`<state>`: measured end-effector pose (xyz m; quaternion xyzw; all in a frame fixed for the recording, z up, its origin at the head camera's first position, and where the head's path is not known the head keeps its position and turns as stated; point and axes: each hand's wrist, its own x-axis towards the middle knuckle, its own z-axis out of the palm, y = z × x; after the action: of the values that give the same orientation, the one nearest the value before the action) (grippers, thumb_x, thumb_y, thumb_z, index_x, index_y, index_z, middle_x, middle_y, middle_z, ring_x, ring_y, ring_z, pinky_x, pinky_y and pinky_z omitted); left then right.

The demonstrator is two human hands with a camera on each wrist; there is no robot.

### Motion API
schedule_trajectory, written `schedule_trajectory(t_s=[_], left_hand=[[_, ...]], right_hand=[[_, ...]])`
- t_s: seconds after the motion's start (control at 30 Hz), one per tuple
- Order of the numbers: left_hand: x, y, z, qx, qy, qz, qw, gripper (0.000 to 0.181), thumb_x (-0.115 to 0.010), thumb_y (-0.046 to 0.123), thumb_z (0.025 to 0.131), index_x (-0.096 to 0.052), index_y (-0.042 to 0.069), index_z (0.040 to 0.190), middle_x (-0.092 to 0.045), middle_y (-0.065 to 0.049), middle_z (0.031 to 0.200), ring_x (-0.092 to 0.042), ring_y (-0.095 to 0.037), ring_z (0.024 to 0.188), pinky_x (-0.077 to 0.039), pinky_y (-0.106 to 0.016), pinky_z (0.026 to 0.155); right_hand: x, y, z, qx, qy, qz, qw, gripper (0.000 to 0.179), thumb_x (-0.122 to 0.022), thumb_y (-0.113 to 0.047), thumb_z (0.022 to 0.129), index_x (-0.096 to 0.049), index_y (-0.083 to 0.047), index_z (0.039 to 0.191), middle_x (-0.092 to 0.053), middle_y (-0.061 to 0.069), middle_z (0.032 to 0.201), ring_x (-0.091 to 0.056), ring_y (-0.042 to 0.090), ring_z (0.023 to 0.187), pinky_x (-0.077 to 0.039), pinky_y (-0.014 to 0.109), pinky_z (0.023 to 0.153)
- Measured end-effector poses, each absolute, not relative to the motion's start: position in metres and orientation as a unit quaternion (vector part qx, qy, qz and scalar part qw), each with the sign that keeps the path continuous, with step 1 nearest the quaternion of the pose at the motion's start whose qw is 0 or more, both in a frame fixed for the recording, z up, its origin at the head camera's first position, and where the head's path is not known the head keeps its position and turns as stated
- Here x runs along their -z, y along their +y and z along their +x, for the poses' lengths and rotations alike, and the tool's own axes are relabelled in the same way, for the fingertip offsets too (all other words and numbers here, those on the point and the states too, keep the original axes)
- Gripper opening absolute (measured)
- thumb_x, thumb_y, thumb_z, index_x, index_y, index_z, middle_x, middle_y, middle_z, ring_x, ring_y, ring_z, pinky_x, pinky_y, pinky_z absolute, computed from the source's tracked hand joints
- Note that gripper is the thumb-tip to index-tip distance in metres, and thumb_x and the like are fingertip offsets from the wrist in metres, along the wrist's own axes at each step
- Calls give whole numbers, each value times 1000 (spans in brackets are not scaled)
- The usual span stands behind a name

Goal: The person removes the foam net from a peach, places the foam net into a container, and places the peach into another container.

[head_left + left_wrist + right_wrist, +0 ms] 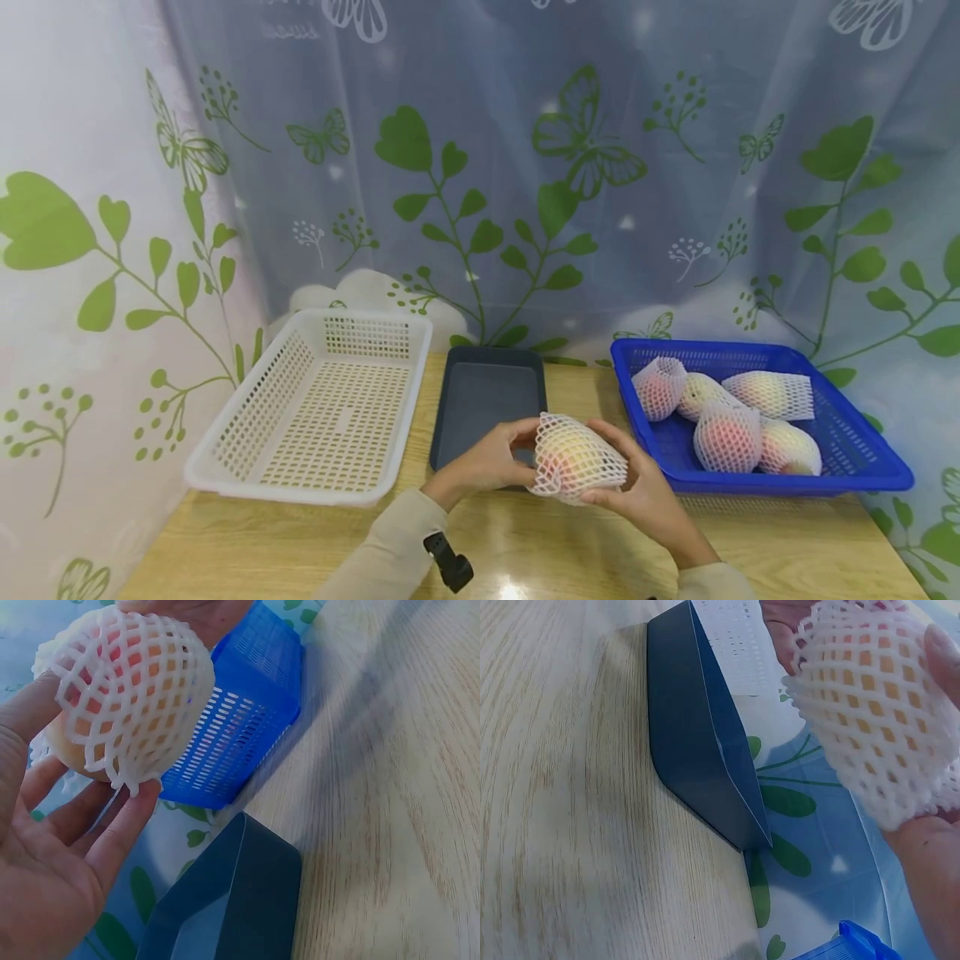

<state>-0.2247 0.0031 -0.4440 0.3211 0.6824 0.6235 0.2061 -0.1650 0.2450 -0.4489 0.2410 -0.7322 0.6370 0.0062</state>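
Both hands hold a peach (573,458), yellow and pink, wrapped in a white foam net, above the front end of the dark grey tray (491,379). My left hand (491,458) grips the left end of the net; in the left wrist view its thumb and fingertips (142,791) press into the mesh near its gathered edge. On the other side, my right hand (641,487) grips the right end between thumb and fingers. The right wrist view shows the net stretched along the fruit, with its near end by the right palm.
To the left stands a white perforated basket (390,467) with nothing in it. A blue basket (862,450) at the right holds several net-wrapped peaches (727,437). The wooden table (300,542) runs back to a printed curtain (480,167).
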Motion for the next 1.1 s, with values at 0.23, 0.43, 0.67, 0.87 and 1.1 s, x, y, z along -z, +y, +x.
schedule_trajectory(t_s=[0.23, 0.43, 0.67, 0.87, 1.1], left_hand=[[449, 2, -225, -622, 692, 311, 195, 57, -70, 0, 76, -53, 3, 130, -57, -5, 114, -54, -22, 104, -54, -24, 77], [450, 1, -224, -630, 686, 313, 186, 55, -72, 1, 77, -54, 5, 129, -59, -6, 115, -57, -11, 100, -54, -24, 78], [448, 0, -225, -639, 687, 310, 152, 56, -73, 1, 76, -55, 6, 129, -62, -11, 118, -60, -11, 98, -53, -33, 85], [446, 0, -225, -650, 685, 294, 146, 63, -75, -3, 74, -53, 4, 133, -61, -13, 124, -59, -15, 108, -49, -29, 95], [443, -8, -227, -657, 688, 273, 146, 67, -75, 0, 76, -49, 5, 137, -59, -13, 127, -58, -20, 113, -48, -33, 98]], right_hand=[[452, 244, -167, -645, -718, 260, -6, 72, -69, 7, 83, -33, 5, 145, -38, 12, 148, -52, 9, 119, -53, 26, 86], [452, 243, -167, -623, -738, 257, 33, 69, -70, 7, 81, -40, 3, 142, -37, 17, 146, -47, 7, 123, -50, 21, 90], [452, 243, -168, -632, -733, 236, 82, 58, -69, 10, 80, -48, 10, 134, -53, -7, 138, -56, 7, 116, -52, 21, 84], [448, 239, -166, -631, -742, 192, 119, 46, -71, 8, 80, -59, 8, 124, -61, -12, 127, -60, 6, 111, -53, 21, 81], [444, 230, -172, -646, -740, 131, 137, 34, -73, 3, 80, -66, 9, 113, -69, -3, 115, -66, 8, 101, -55, 21, 77]])
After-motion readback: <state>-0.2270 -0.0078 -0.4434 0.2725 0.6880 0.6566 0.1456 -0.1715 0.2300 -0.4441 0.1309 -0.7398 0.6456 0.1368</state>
